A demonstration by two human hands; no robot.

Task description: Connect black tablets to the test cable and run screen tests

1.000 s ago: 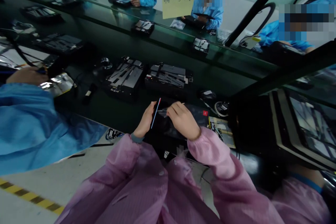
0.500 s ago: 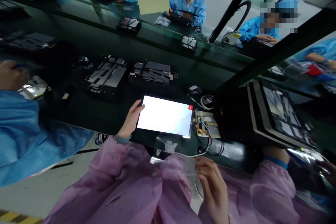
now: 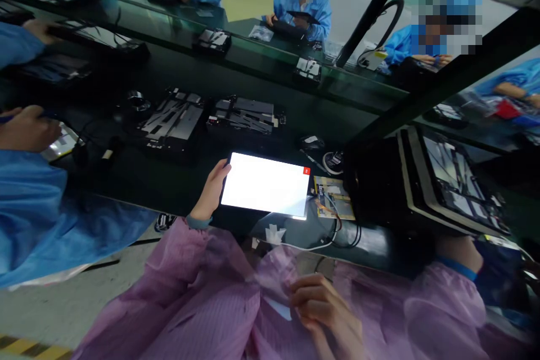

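My left hand (image 3: 212, 188) grips the left edge of a tablet (image 3: 265, 184), thumb on the front. The tablet's screen is lit plain white, with a small red mark at its upper right corner. My right hand (image 3: 323, 304) is low in front of my body, fingers pinched together on a clear plastic film (image 3: 278, 308). The film is see-through and mostly shows by a bright glint, so its outline is hard to follow. Pieces of white tape (image 3: 275, 234) lie at the table edge just below the tablet. A white cable (image 3: 310, 248) runs beside them.
Right of the tablet lies a bare circuit assembly (image 3: 334, 198) with wires. A tall stack of black trays (image 3: 415, 180) stands further right. Behind are trays of tablet parts (image 3: 175, 118), a mouse (image 3: 312, 142) and a tape roll (image 3: 333, 162). A co-worker's blue sleeve (image 3: 31, 202) is at left.
My right hand has moved left and down, drawing the clear film away from the table edge toward my body. My left hand and the tablet have hardly moved; the screen looks more evenly white.
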